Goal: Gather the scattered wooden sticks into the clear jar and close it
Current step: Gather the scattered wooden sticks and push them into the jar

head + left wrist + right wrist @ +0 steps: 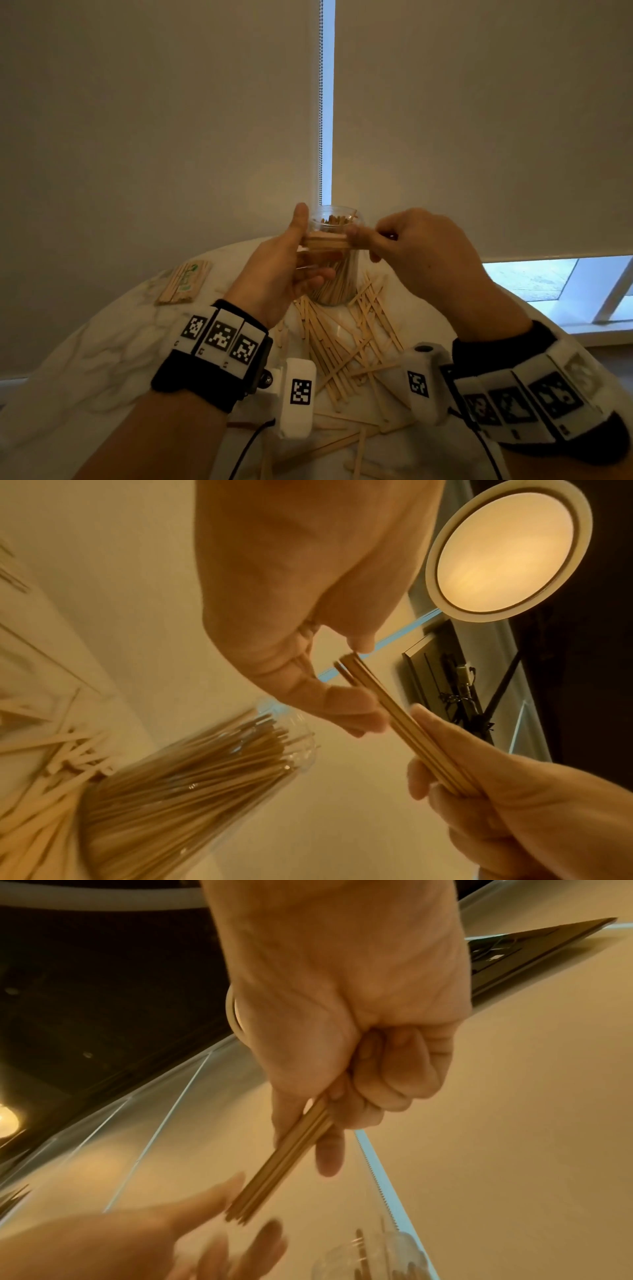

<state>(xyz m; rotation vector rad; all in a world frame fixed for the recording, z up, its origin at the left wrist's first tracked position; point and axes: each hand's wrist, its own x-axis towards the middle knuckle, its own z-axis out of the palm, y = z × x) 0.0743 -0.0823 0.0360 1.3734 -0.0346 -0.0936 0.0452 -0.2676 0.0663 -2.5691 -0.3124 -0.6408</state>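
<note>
My right hand (421, 253) grips a bundle of wooden sticks (325, 242) level in the air, fingers curled round one end (284, 1161). My left hand (284, 267) is at the bundle's other end, thumb straight up and fingers loose beneath it, touching the tips (404, 723). Just behind the bundle stands the clear jar (337, 281), open-topped and packed with upright sticks (192, 777). Several loose sticks (342, 342) lie scattered on the table in front of the jar, between my wrists.
The round marble table (102, 359) ends close behind the jar, against a drawn blind with a bead cord (321, 102). A wrapped pack of sticks (183, 282) lies at the table's far left. A low window (548, 281) is at the right.
</note>
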